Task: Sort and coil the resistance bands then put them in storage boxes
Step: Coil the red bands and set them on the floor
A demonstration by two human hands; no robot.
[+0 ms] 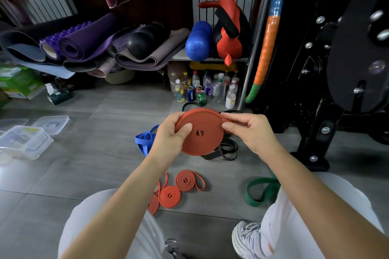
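Several clear storage boxes point(25, 143) sit on the floor point(94, 164) far left. The left hand point(170, 135), the nearer to them yet well apart, grips the orange-red coiled band point(203, 141) by its left rim, thumb pressed on the flat face, above the floor. The right hand point(250, 132) pinches the band's tail end against the upper right rim; the last wrap looks nearly finished.
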